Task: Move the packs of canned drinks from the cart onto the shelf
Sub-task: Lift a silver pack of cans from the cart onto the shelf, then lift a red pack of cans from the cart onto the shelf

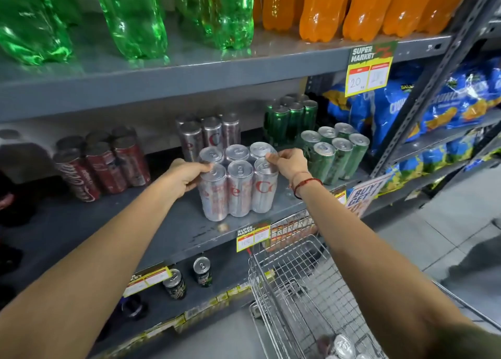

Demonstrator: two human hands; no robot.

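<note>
A: Where was the six-pack of silver cans [238, 181] at that moment?

B: Mid-frame, standing upright on the grey middle shelf [113, 223], in front of another silver pack [208, 136] and just left of the green can packs [334, 152]. The left hand [189, 177] was wrapped on its left upper edge; the right hand [287, 163] pinched the top right, fingertips on the can lids. Both were grasping the pack, neither let go.

A: What could have gone wrong?

B: I'd judge the pack sat fairly near the shelf's front lip. Released there, a nudge could tip it toward the wire cart [298, 291] below. Pushed back carelessly, it could knock the rear silver pack or scrape the green packs beside it. The right hand's hold looked like a pinch on shrink-wrap; film can tear or slip, I'd guess.

A: And the red cola pack [103, 163]?

B: Left of centre, well apart, so little risk.

A: What couldn't you make out?

B: The cart's contents were cut off at the bottom edge; only a couple of silver can tops [343, 345] showed, so how many packs remained was unclear. The price tags [253, 238] were blurred. Dark shapes at the far left edge were unreadable, and whether the pack's base was fully flat was hard to confirm.
</note>
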